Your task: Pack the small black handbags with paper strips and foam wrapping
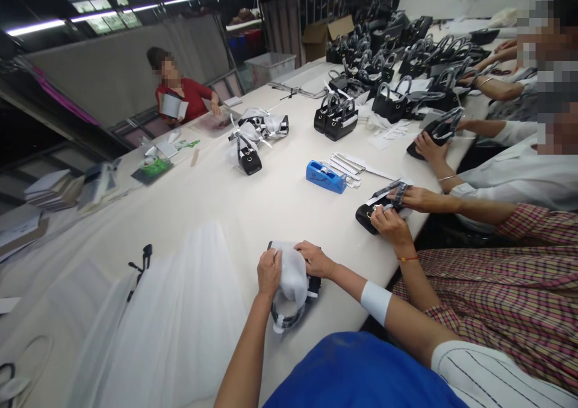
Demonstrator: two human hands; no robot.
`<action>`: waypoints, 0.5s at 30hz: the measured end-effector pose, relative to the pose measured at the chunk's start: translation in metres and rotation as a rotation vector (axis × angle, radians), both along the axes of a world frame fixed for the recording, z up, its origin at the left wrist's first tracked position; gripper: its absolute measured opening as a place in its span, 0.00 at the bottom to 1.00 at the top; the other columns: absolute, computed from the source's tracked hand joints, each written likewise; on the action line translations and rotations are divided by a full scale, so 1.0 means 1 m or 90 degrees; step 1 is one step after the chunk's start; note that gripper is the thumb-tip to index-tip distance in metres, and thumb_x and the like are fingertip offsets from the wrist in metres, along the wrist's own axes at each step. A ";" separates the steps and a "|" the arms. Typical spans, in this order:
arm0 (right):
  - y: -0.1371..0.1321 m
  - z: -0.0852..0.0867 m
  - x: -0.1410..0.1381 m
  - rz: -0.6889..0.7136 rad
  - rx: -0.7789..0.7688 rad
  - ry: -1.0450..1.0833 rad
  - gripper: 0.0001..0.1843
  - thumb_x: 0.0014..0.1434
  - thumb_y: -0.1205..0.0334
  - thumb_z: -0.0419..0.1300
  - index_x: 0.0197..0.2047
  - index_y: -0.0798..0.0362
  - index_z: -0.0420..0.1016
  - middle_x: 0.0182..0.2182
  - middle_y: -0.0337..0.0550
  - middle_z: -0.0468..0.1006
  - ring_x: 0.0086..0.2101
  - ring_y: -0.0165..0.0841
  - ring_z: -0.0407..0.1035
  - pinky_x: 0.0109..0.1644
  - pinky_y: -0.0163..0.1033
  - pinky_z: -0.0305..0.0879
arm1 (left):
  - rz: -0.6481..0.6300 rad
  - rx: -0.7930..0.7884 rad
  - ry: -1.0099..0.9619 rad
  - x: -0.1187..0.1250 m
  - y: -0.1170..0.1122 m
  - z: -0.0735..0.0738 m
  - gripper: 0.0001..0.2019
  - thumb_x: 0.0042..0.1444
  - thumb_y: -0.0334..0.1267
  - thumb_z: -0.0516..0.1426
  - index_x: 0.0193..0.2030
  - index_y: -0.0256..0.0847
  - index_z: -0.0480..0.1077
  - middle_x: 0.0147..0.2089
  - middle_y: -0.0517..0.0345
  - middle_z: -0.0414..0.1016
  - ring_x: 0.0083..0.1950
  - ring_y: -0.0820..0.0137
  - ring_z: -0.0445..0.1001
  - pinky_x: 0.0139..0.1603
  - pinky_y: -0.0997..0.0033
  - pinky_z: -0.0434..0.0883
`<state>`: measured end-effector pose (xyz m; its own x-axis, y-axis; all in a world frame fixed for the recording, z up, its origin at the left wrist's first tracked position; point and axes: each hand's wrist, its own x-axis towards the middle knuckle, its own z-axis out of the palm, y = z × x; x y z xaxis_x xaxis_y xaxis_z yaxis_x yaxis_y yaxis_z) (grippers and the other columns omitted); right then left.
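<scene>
A small black handbag [312, 284] lies at the near edge of the long white table [235, 203], partly wrapped in a white foam sheet [292, 275]. My left hand [269, 271] is closed on the left side of the foam sheet. My right hand [315, 259] is closed over the right side of the sheet and bag. The bag's wrapped handle [286, 321] hangs toward me below the foam.
A stack of white foam sheets [180, 312] lies at my left. A co-worker's hands [397, 215] at my right work another black bag. A blue tape dispenser [326, 176], wrapped bags [250, 143] and several black handbags [388, 71] stand farther along. A person in red [180, 95] sits at the far end.
</scene>
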<state>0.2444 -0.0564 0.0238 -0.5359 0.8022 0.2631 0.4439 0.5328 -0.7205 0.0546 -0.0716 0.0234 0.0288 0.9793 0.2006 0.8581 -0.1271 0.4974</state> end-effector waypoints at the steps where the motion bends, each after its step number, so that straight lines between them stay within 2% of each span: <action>1: 0.000 0.003 0.002 -0.009 -0.013 0.000 0.13 0.59 0.70 0.50 0.36 0.52 0.77 0.42 0.45 0.75 0.44 0.34 0.66 0.52 0.40 0.64 | 0.017 -0.008 0.011 0.002 0.002 0.000 0.13 0.63 0.44 0.45 0.33 0.42 0.66 0.31 0.57 0.68 0.37 0.68 0.68 0.41 0.68 0.65; 5: -0.002 0.014 0.009 -0.009 -0.066 0.009 0.18 0.65 0.66 0.46 0.41 0.51 0.78 0.46 0.43 0.75 0.48 0.33 0.67 0.57 0.41 0.61 | 0.077 -0.046 0.058 0.009 0.008 -0.001 0.11 0.62 0.43 0.47 0.34 0.42 0.66 0.30 0.57 0.67 0.36 0.67 0.68 0.38 0.69 0.62; 9: -0.006 0.023 0.012 0.002 -0.107 0.030 0.17 0.66 0.57 0.48 0.44 0.51 0.78 0.49 0.43 0.74 0.50 0.33 0.66 0.59 0.40 0.60 | 0.100 -0.055 0.069 0.012 0.006 -0.002 0.11 0.62 0.42 0.47 0.33 0.41 0.65 0.30 0.56 0.67 0.36 0.67 0.67 0.37 0.69 0.60; 12: -0.009 0.027 0.013 0.035 -0.114 0.028 0.18 0.63 0.50 0.54 0.47 0.51 0.77 0.50 0.45 0.74 0.52 0.35 0.65 0.60 0.41 0.59 | 0.106 -0.049 0.066 0.012 0.002 -0.003 0.12 0.62 0.44 0.46 0.33 0.42 0.65 0.30 0.56 0.67 0.35 0.67 0.67 0.37 0.69 0.60; 15: -0.012 0.029 0.012 0.051 -0.108 0.015 0.23 0.56 0.46 0.61 0.50 0.50 0.75 0.52 0.47 0.73 0.54 0.39 0.63 0.60 0.44 0.58 | 0.108 -0.046 0.063 0.012 0.000 -0.003 0.12 0.62 0.44 0.46 0.33 0.42 0.65 0.30 0.56 0.67 0.36 0.66 0.67 0.37 0.69 0.59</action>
